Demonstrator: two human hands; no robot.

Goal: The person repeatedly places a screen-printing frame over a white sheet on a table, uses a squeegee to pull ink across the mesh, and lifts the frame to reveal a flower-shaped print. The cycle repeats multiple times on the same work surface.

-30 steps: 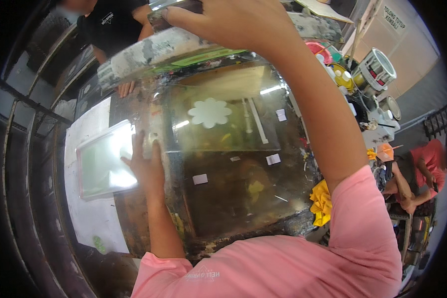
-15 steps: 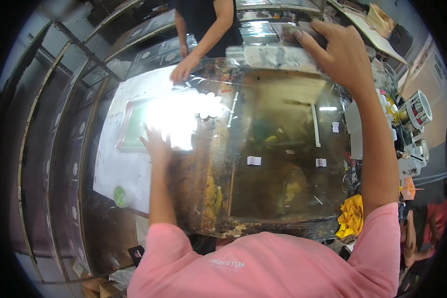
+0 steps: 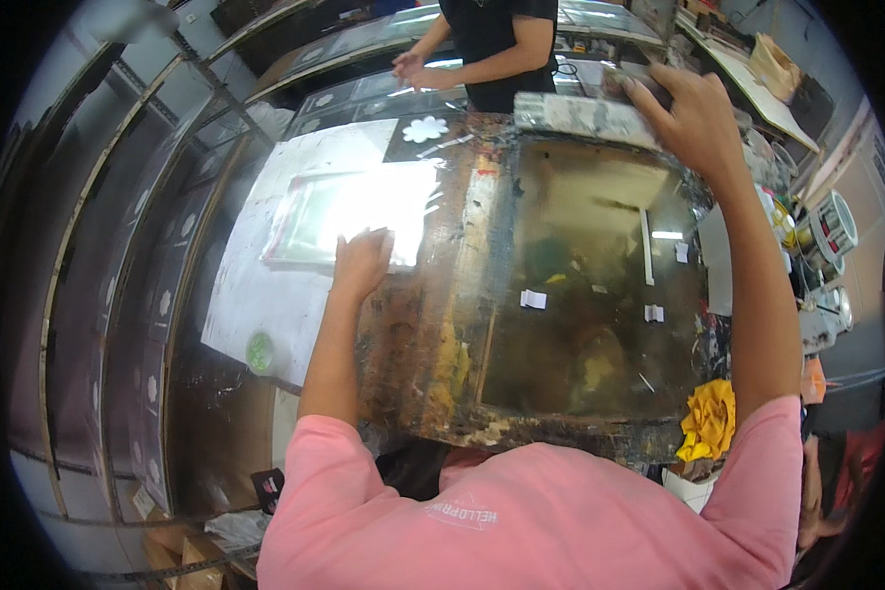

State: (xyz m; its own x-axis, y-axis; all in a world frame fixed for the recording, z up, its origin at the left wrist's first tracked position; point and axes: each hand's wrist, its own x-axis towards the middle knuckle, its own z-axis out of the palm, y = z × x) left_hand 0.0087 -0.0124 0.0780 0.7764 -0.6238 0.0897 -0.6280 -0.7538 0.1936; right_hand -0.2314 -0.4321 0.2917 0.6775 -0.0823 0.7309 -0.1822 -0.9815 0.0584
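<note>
At the near edge of a pink-edged stack of clear sheets (image 3: 300,211), my left hand (image 3: 364,264) has its fingers bent and drawn together. Glare hides what lies under the fingertips. My right arm reaches far out, and my right hand (image 3: 696,123) is closed around the right end of a grey-white, ink-stained bar (image 3: 575,115) at the table's far edge. Below the bar lies a glassy brown panel (image 3: 560,374) with small white tabs (image 3: 533,299) on it. A white flower print (image 3: 425,129) lies beyond the sheets.
Across the table stands a person in black, hands (image 3: 423,74) held together. A round green-and-white object (image 3: 259,352) sits on the white board (image 3: 246,305). A yellow cloth (image 3: 708,418) lies at the near right corner, cans (image 3: 828,226) at right. Racks (image 3: 118,285) stand at left.
My left hand has moved right along the sheets' edge, and its spread fingers have drawn in. The white flower print has moved farther away. The other person's hand has lifted off the table.
</note>
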